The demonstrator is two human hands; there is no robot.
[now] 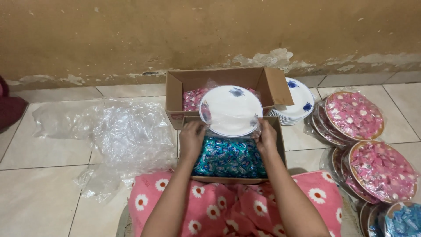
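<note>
While the left hand and right hand each grip an edge of the plate, it tilts above a box of blue sweets. Behind stands a second box; filled plates lie right.

Bare floor tiles lie open at the lower left, in front of a heap of crumpled clear plastic that spreads left of the 2 cardboard boxes. To the right, a stack of plates and several wrapped trays of pink sweets crowd the floor, leaving only a narrow tiled strip beside the near box. The wall closes off the far side just behind the far box.
</note>
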